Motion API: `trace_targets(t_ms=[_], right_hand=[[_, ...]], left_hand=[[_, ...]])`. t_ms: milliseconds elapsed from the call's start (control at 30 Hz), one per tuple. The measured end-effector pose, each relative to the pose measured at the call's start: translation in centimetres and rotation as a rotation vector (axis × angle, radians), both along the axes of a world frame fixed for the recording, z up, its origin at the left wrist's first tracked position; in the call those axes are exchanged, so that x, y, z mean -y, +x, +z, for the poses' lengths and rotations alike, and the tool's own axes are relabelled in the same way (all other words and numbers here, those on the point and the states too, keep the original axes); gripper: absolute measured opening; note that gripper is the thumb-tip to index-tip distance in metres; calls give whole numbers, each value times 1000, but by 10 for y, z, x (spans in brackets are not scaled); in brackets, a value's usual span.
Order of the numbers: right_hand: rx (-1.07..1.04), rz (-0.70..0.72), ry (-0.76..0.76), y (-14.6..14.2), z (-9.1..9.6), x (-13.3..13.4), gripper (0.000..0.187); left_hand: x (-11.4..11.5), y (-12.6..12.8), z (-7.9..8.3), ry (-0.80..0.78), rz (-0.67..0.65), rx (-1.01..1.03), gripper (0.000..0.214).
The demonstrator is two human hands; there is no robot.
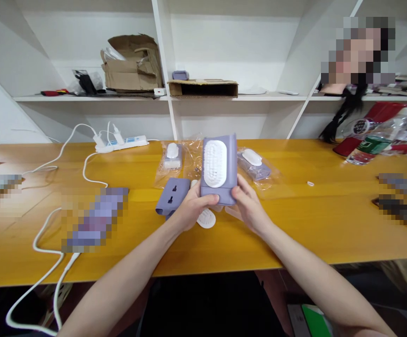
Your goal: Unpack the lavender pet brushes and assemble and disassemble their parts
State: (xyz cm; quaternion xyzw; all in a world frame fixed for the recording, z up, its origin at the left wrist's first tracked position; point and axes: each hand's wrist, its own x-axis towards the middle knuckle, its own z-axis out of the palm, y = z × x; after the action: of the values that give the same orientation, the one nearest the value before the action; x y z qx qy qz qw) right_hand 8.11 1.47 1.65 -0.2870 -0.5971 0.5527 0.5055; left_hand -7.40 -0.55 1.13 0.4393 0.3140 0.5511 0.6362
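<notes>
Both hands grip a lavender plastic brush-like device point(228, 164) upright near its lower end, with its white oval bristled pad point(214, 164) facing me. My left hand point(192, 210) wraps its lower left side, and my right hand point(248, 208) holds its lower right corner. Just below my left hand, a loose white bristled pad point(206, 218) lies on the table. To the left, a lavender slotted casing point(171, 199) rests partly under that hand. Behind the device lie clear plastic bags point(192, 159) holding similar lavender-and-white items.
The yellow wooden table point(294, 234) carries a white power strip point(121, 144) with white cables point(45, 262) trailing over its front edge. Pixelated patches cover items at both sides. Red packaging point(375, 135) lies at the back right. White shelves point(234, 98) behind hold cardboard boxes point(133, 65).
</notes>
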Motion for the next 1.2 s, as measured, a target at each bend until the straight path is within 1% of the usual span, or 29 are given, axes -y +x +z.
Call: trace_targets(t_ms=[100, 167, 233, 300, 333, 400, 467, 567, 667, 767, 867, 967, 1033, 1200], right_hand=[[-110, -11, -80, 6, 10, -4, 70], [-102, -19, -84, 10, 17, -6, 81], [-80, -57, -73, 12, 20, -7, 87], [-108, -148, -70, 13, 19, -9, 87], [-142, -194, -78, 12, 18, -10, 87], [-234, -266, -110, 9, 13, -10, 84], [-324, -295, -147, 5, 9, -9, 78], [-414, -290, -129, 2, 8, -5, 70], [-430, -213, -45, 2, 11, -3, 66], [-418, -125, 10, 6, 15, -2, 65], [-405, -82, 31, 10, 18, -3, 67], [-387, -65, 41, 12, 21, -2, 70], [-376, -67, 46, 13, 24, 0, 70], [-365, -92, 53, 12, 29, 2, 72]], left_hand=[[6, 5, 1, -39, -170, -68, 57], [10, 11, 0, -55, -218, -99, 58], [13, 18, -2, -97, -167, -80, 51], [16, 23, -4, -187, -96, -27, 40], [17, 26, -5, -242, -83, 1, 36], [19, 28, -6, -329, -106, 44, 35], [20, 28, -6, -347, -138, 63, 37], [22, 26, -4, -272, -140, 50, 35], [23, 25, -4, -203, -125, 12, 34], [24, 27, -7, -147, -110, -3, 38], [25, 31, -11, -89, -88, -19, 38], [27, 34, -14, 5, -67, -36, 42], [29, 35, -15, 62, -57, -46, 41], [30, 36, -17, 131, -22, -83, 38]])
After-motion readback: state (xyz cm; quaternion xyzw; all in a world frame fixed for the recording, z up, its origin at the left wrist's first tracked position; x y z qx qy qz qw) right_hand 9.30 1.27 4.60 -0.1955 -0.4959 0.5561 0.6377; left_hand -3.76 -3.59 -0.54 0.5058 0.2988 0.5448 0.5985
